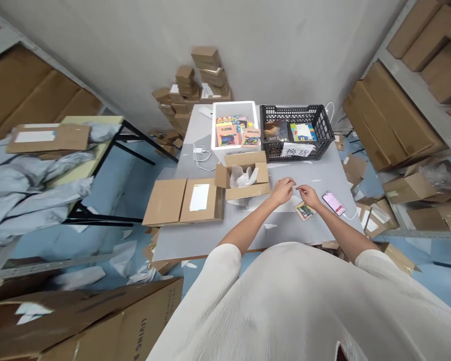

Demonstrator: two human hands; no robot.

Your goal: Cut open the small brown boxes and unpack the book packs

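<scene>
Grey table (293,175); both hands (295,189) above

So both arms are reaching forward and angling inward, coming out of loose, short white fabric sleeves (224,261) on a baggy white fabric shirt (295,296). Bare left forearm (250,224) runs up and to the right, bare right forearm (339,226) up and to the left. The bare left hand (284,190) is back side up, fingers a bit bent and pointing at the other one. The bare right hand (308,196) is kinda curled, fingers bent in toward the left. Fingertips are super close together with a small gap between them. Wrists look pretty straight. Too small to tell if either hand is pinching anything, tbh.
</scene>
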